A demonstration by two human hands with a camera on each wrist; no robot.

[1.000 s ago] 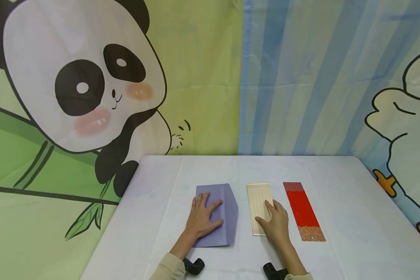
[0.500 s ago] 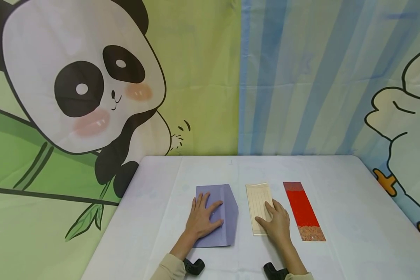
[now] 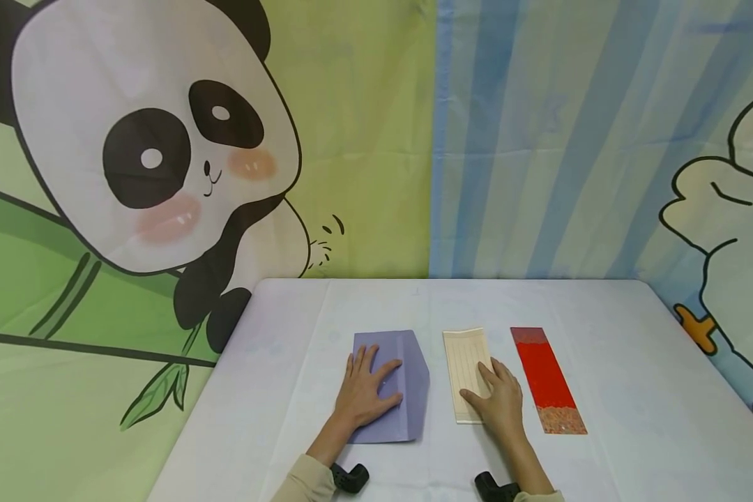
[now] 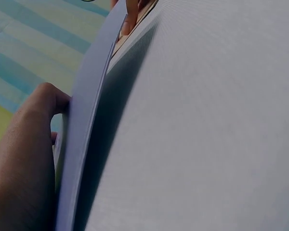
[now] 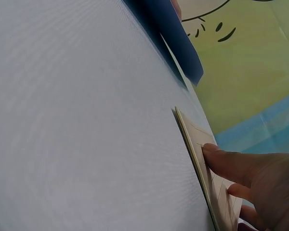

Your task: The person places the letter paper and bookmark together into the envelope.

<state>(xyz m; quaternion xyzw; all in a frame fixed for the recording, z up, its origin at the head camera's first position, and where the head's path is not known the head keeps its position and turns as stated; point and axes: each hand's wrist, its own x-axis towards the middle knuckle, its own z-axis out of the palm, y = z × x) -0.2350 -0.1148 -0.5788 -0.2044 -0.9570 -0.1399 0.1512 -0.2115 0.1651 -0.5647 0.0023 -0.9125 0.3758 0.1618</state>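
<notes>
My left hand (image 3: 362,396) lies with spread fingers on a purple envelope (image 3: 385,341), whose pointed flap extends to the right. The envelope's edge stands a little off the table in the left wrist view. To its right is a folded sheet of cream lined paper (image 3: 461,348). My right hand (image 3: 500,404) rests on the paper's right part, thumb toward the middle and the other fingers near the right edge. In the right wrist view, the thumb (image 5: 226,161) presses on the top face of the paper, and its folded layers show along the edge.
A long red card (image 3: 542,376) with a speckled gold lower end lies right of my right hand. All three items sit on a white-covered table (image 3: 326,307). Behind its far edge hangs a cartoon-print curtain (image 3: 364,139). Black wrist devices (image 3: 350,479) show below both hands.
</notes>
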